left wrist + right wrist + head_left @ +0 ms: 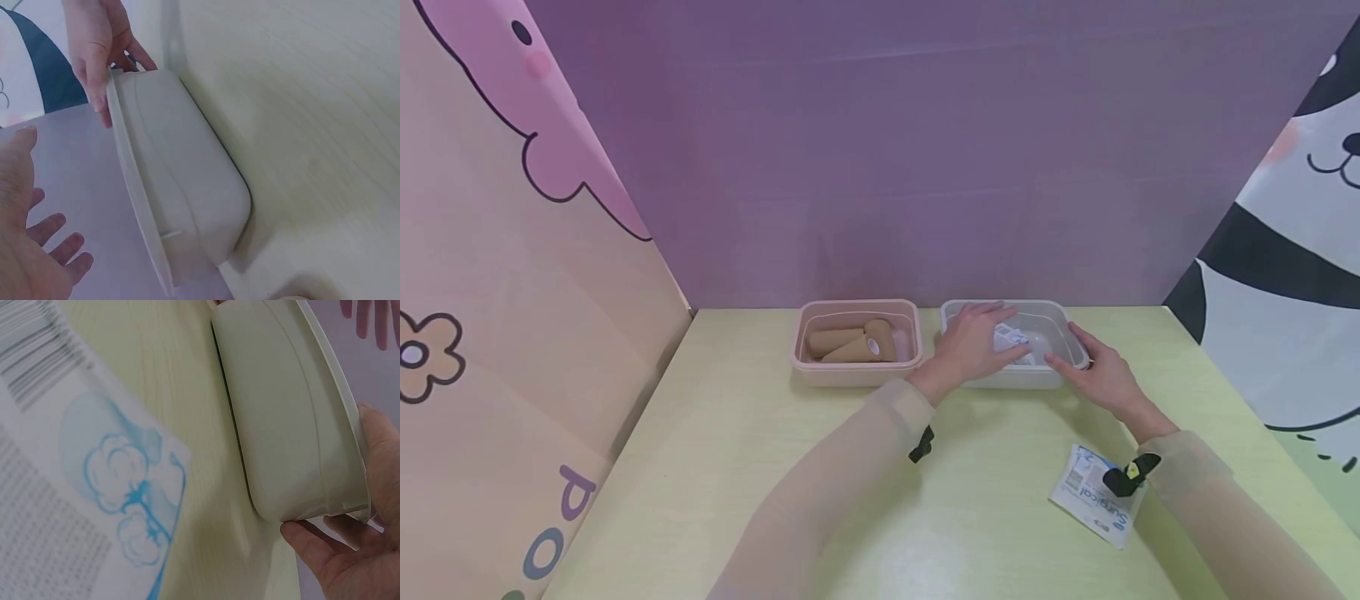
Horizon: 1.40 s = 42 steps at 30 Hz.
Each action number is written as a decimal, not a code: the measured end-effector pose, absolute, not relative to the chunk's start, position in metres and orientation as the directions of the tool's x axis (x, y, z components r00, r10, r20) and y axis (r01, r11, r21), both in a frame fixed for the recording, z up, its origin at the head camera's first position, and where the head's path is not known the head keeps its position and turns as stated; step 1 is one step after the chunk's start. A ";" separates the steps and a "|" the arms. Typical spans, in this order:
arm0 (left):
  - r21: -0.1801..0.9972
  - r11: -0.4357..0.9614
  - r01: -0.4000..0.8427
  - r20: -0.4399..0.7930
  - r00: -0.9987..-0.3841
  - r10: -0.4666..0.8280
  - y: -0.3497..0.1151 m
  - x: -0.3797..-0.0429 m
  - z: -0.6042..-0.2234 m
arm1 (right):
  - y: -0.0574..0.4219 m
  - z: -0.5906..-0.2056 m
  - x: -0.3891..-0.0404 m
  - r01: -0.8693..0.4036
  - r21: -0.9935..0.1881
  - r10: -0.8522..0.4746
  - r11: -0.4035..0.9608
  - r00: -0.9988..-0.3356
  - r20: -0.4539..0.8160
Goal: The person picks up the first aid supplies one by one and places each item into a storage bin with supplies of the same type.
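Observation:
A pale grey plastic bin (1018, 379) stands at the back of the table with small white-and-blue packets (1009, 337) inside. My left hand (973, 342) hovers over the bin's left half, its fingers spread and nothing held; it hides part of the contents. At the bin's right end my right hand (1101, 375) grips the rim. The right wrist view shows its thumb on the rim and the fingers (312, 550) under the outer wall. A flat white-and-blue packet printed "Surgical" (1086, 492) lies on the table beneath my right wrist.
To the left stands a pink bin (857, 377) holding several brown rolls (853, 346), one with a white oval label. A purple panel (880, 167) rises behind the table (737, 467). Printed panels flank both sides.

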<state>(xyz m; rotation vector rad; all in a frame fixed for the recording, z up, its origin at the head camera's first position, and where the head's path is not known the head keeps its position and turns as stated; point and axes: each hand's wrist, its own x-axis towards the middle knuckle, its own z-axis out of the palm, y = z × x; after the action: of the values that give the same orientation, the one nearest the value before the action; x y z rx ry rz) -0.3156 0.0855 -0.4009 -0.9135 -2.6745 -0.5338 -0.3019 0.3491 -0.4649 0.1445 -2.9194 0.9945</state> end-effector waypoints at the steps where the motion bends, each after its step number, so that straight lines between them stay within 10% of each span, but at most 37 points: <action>1: 0.249 0.732 0.634 0.364 -0.762 0.536 0.085 -0.314 -0.399 | 0.349 -0.465 -0.302 -0.107 -0.605 -0.070 0.789 -0.994 0.085; 42: 0.290 0.523 0.802 0.466 -0.595 0.654 0.104 -0.249 -0.422 | 0.347 -0.460 -0.295 -0.137 -0.635 -0.092 0.760 -0.990 0.103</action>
<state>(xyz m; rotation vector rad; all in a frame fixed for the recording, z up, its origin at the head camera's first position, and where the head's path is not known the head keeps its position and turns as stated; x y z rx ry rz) -0.2493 0.1042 -0.4224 -1.2163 -2.4668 -0.6986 -0.2951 0.3469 -0.4595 0.1878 -2.8852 1.0491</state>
